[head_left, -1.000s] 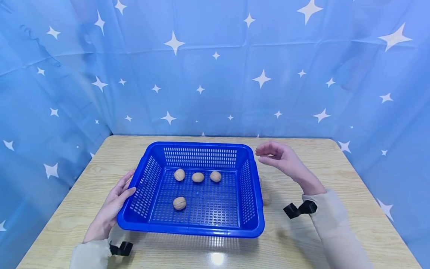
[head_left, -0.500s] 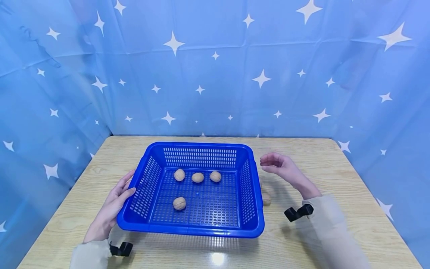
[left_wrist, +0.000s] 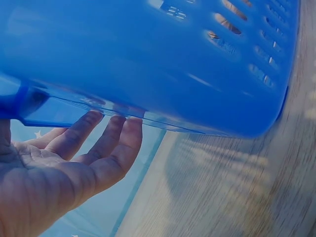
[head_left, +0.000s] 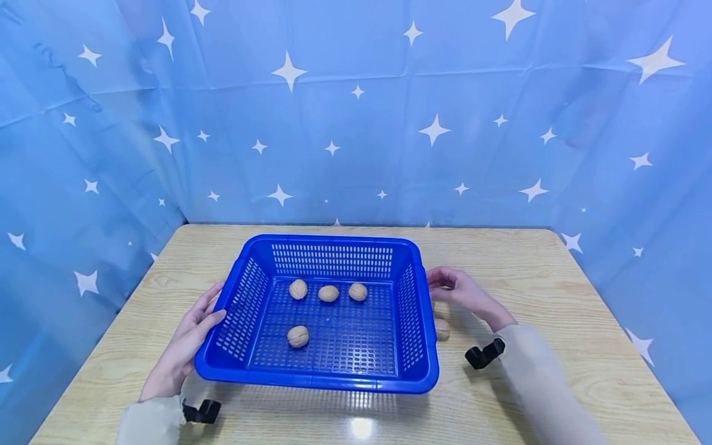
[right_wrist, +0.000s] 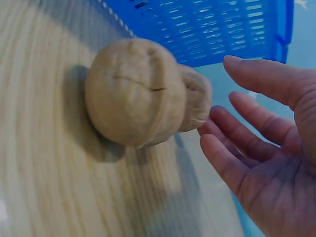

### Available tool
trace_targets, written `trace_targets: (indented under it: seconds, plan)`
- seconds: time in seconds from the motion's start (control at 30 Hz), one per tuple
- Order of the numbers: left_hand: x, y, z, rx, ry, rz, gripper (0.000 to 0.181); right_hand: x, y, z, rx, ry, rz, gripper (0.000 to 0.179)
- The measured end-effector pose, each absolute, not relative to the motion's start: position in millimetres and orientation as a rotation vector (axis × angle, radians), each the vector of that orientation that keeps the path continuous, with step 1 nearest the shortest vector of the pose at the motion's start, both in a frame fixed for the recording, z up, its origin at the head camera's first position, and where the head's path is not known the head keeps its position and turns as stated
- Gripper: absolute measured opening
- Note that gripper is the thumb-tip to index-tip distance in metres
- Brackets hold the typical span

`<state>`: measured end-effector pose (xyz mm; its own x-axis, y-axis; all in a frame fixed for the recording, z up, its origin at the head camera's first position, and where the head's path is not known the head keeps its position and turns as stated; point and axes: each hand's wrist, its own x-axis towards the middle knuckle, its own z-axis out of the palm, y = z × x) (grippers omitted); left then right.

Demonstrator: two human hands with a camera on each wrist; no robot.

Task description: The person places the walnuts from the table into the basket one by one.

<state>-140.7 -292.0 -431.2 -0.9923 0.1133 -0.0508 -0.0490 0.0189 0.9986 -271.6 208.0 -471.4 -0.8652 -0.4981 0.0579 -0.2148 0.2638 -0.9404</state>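
1. The blue basket sits on the worktop, with four walnuts spread over its floor.
2. The left grip holds the basket's left side, thumb at the rim and fingertips against the outer wall. If that light hold pushes or lifts, the basket could slide or tip and set the walnuts inside rolling.
3. The right grip is beside the basket's right wall, thumb and fingers well parted, with nothing in its grasp.
4. Two more walnuts lie outside that wall: a nearer walnut and a farther walnut. The fingertips are close to the farther one; whether they touch it I cannot tell.
5. Being round, either walnut could roll away if brushed off-centre, and a knock on one might shift the other.
6. The wall leaves the fingers little room, so knuckles could bump the basket or a pinch could land short.
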Motion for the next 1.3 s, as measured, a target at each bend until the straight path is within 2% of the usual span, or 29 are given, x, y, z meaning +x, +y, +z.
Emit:
trace_targets:
  seconds: [0.83,1.3]
  plan:
    - [-141,-292,-433,0.072,2.152,2.133,0.062,-271,205,-485,-0.695,2.363,-1.489,0.027]
    - [-140,-291,-432,0.070,2.128,2.150,0.062,-269,218,-455,-0.581,2.426,-1.604,0.036]
